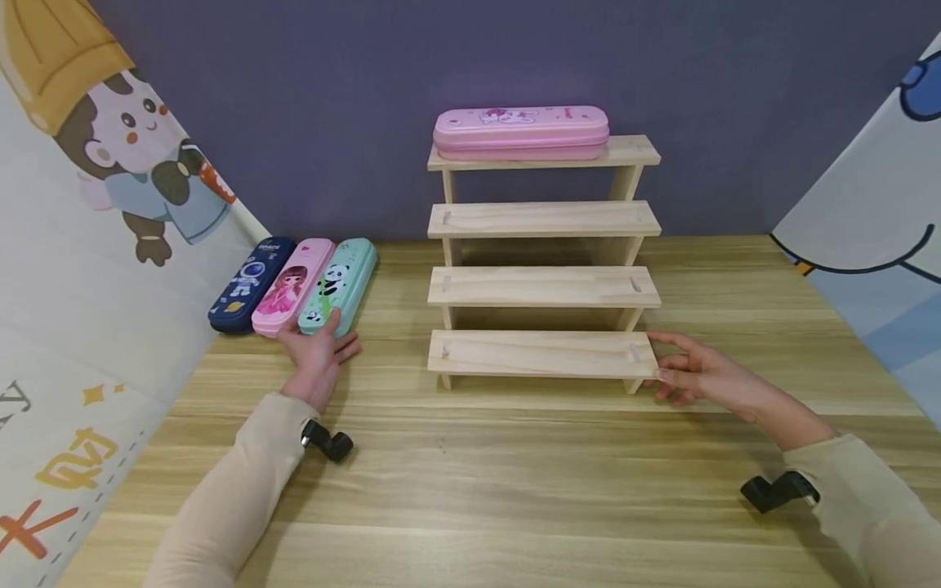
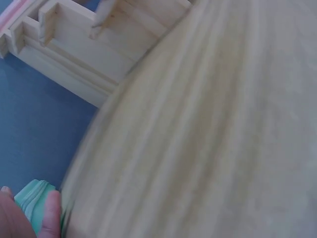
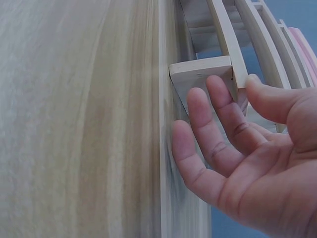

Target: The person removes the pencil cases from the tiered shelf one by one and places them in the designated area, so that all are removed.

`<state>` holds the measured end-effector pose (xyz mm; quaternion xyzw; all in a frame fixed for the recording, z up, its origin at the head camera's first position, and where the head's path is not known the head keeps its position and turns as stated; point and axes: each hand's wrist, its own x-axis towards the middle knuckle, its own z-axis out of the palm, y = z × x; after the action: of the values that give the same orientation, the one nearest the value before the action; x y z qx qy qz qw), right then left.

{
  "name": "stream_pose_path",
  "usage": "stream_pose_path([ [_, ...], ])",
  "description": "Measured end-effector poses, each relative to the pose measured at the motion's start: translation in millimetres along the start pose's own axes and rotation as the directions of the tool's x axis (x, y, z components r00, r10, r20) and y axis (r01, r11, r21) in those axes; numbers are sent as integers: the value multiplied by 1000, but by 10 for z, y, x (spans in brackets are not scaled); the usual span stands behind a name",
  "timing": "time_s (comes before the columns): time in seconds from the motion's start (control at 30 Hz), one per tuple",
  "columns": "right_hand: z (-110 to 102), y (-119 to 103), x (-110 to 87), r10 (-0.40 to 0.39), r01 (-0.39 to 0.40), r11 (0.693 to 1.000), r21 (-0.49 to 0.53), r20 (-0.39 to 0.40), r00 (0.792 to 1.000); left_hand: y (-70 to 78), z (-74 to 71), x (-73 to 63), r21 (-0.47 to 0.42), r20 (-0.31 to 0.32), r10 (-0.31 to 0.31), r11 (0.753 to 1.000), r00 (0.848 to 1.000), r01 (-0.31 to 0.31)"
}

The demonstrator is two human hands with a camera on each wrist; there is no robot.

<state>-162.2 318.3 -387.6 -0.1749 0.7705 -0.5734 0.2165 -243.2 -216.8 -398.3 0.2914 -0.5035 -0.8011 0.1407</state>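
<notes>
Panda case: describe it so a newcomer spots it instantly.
On the table, left of the stepped wooden rack, three cases lie side by side. The panda case is the one closest to the rack, with the left hand at its near end. Its mint-green lid sets it apart from the pink case and navy case in that row.

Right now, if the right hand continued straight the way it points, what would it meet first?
Likely the lowest step of the wooden display stand, at its right end; the right hand seems to touch it there.
</notes>
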Motion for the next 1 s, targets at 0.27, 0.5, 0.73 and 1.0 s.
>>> stream_pose_path([
  [0.27,-3,7,2,2,-2,1000,3,5,1000,-53,-6,17,-22,7,31,999,999,-31],
  [0.5,6,5,-4,0,0,1000,-3,-2,1000,-64,-2,-6,-18,20,41,999,999,-41],
  [0.73,12,-11,-3,1,-1,1000,-10,-4,1000,-64,5,-17,-26,15,28,999,999,-28],
  [1.0,1,15,4,0,0,1000,0,-3,1000,-35,-25,-27,-22,33,20,1000,999,-19],
])
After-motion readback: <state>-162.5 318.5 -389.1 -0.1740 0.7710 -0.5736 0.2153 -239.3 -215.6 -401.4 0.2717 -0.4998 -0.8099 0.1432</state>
